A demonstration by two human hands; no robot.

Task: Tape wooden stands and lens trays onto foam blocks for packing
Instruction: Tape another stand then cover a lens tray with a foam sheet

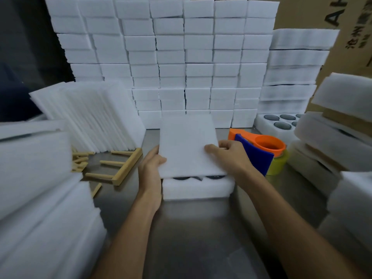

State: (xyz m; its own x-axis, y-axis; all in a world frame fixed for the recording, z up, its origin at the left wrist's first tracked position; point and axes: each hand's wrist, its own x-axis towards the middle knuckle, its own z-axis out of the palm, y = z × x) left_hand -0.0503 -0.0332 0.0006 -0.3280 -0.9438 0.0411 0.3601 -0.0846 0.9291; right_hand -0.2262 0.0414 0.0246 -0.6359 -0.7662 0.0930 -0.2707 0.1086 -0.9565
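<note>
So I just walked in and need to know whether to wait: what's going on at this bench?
A person is packing lenses in foam. Both hands hold a flat foam sheet over a foam lens tray on the metal table: the left hand grips its left edge, the right hand pinches its right side. The sheet is not yet flat, and dark lenses show under its near edge. A wooden stand lies to the left and the tape dispenser sits untouched on the right, so no taping yet.

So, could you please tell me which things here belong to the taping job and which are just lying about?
In use: foam sheet, lens tray, left hand, right hand, tape dispenser, wooden stand.
Lying about: stacked foam blocks, cardboard box.
</note>
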